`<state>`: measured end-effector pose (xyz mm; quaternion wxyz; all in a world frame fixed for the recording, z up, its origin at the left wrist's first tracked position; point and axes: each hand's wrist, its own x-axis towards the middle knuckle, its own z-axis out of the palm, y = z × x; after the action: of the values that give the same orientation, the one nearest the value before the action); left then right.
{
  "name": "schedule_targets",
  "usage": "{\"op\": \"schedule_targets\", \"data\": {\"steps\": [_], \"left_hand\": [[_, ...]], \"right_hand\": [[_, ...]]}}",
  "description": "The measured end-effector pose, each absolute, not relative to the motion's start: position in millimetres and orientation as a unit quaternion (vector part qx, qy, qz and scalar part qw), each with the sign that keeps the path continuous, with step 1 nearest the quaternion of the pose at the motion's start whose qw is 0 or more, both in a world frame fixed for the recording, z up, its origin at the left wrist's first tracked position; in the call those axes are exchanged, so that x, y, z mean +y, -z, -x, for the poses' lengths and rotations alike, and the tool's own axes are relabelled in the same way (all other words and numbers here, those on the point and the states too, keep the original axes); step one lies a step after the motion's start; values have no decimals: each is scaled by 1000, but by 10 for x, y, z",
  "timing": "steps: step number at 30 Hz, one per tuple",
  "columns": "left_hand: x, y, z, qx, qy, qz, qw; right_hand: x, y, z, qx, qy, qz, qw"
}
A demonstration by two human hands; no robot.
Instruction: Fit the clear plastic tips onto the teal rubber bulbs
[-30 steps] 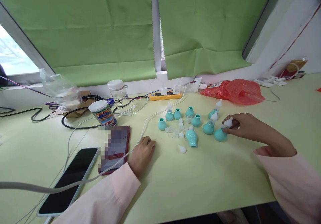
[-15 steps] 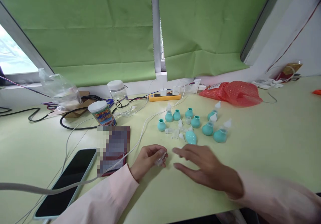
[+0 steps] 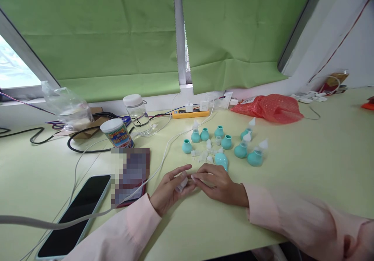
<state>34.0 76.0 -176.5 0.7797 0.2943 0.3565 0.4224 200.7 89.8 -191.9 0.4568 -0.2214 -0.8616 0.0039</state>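
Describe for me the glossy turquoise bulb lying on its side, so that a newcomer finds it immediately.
On the pale yellow-green table, find the cluster of small turquoise bulbs. Go to its near edge, just beyond the right hand. The glossy turquoise bulb there lies on its side; its neighbours' necks point upward.

The table has a pale yellow-green top. On it are turquoise bulbs, and translucent plastic pieces lie near them. There are also a dark phone, a can, a jar, a power strip and a red bag.
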Motion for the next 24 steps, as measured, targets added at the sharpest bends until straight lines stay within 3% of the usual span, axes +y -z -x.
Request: {"op": "schedule_targets", "data": {"steps": [4, 14, 24], "left_hand": [[772, 1782, -346, 332, -439, -276, 788], [753, 1809, -371, 293, -453, -273, 797], [766, 1835, -369, 296, -466, -281, 785]], "right_hand": [[887, 1934, -1975, -868, 41, 189, 456], [948, 1961, -1887, -850, -99, 179, 486], [896, 1977, -1785, -855, -90, 162, 485]]}}
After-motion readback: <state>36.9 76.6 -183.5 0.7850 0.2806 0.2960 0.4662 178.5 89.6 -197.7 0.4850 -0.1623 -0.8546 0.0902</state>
